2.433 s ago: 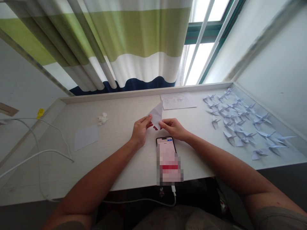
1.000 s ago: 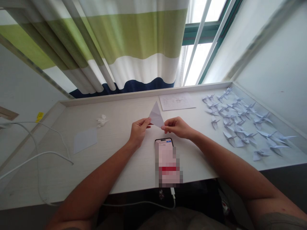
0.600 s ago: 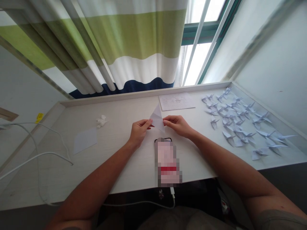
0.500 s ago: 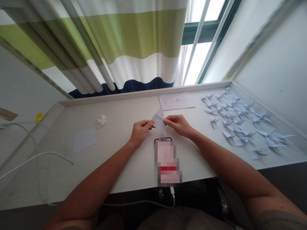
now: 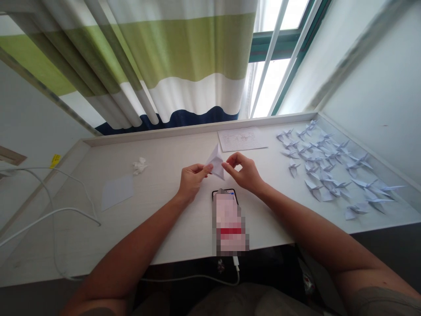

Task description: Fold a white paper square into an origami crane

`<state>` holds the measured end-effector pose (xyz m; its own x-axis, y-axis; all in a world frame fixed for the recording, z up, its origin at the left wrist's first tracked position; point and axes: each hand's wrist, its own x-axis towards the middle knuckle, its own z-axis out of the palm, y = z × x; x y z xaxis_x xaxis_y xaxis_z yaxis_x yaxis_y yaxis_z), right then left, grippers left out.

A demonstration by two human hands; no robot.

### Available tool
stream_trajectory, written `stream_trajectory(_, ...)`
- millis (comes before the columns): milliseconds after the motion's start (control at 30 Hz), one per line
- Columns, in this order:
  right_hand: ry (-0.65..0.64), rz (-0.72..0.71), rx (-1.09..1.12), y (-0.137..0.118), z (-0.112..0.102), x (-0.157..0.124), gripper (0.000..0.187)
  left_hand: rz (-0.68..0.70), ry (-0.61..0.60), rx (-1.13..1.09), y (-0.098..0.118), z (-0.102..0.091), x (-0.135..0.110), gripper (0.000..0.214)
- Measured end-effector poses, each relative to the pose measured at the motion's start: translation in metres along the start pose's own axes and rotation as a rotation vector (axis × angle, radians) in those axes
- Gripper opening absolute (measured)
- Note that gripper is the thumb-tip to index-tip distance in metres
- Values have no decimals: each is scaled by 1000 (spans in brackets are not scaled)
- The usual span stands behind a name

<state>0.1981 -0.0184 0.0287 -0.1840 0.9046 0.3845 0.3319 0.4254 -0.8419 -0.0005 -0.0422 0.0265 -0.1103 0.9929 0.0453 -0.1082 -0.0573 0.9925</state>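
Note:
A folded piece of white paper (image 5: pixel 216 166) with a pointed top is held up above the desk. My left hand (image 5: pixel 194 179) grips its left side, thumb on the front face and fingers behind. At the paper's right edge, my right hand (image 5: pixel 244 172) has thumb and index finger curled together in a pinch; how much paper lies between the tips is hard to see. Just below the hands lies a phone (image 5: pixel 230 224), its screen blurred out.
Several folded paper cranes (image 5: pixel 329 166) cover the desk's right side. A printed sheet (image 5: pixel 243 139) lies at the back. On the left are a blank paper square (image 5: pixel 117 192), a crumpled tissue (image 5: pixel 140 166) and loose white cables (image 5: pixel 75 210). A raised rim (image 5: pixel 197 127) borders the desk.
The paper has turned and its folded flap now stands out. My right hand has risen slightly, with its fingers more arched. My left hand keeps its hold in nearly the same place.

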Motion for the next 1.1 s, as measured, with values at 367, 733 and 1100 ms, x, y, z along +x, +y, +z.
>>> stream_trajectory(367, -310, 40, 307, 1, -6, -3, 38, 56, -171, -109, 7, -1, -5, 45)
stream_trajectory(733, -225, 199, 488, 2, -8, 1, 48, 79, -299, -37, 3, -16, -1, 30)
stream_trajectory(1100, -269, 363, 627, 9, -9, 4, 43, -111, -256, -168, -2, -20, 7, 23)
